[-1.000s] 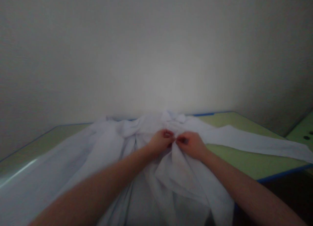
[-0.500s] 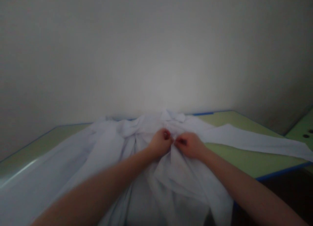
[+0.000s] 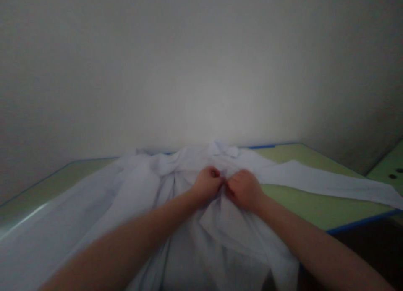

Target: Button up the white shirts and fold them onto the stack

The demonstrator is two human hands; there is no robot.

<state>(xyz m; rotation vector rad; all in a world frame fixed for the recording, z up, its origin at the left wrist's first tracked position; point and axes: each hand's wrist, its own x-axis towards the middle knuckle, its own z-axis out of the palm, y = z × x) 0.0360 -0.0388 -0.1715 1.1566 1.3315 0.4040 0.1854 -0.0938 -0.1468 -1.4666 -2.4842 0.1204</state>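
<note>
A white garment (image 3: 132, 207) lies spread over a green table (image 3: 315, 203) with a blue edge. Its collar (image 3: 225, 148) points toward the wall and one sleeve (image 3: 330, 184) stretches out to the right. My left hand (image 3: 206, 184) and my right hand (image 3: 244, 188) meet at the garment's middle just below the collar. Both are closed, fingers pinched on the front of the cloth, knuckles nearly touching. What sits between the fingertips is too small to make out.
A plain pale wall (image 3: 201, 73) stands right behind the table. A second green surface (image 3: 388, 169) with dark holes adjoins at the far right. Beyond the table's blue front edge (image 3: 355, 226) on the right the floor is dark.
Both hands stayed at the same spot on the cloth. The right hand has turned a little so its fingertips are now tucked under and closer to the left hand.
</note>
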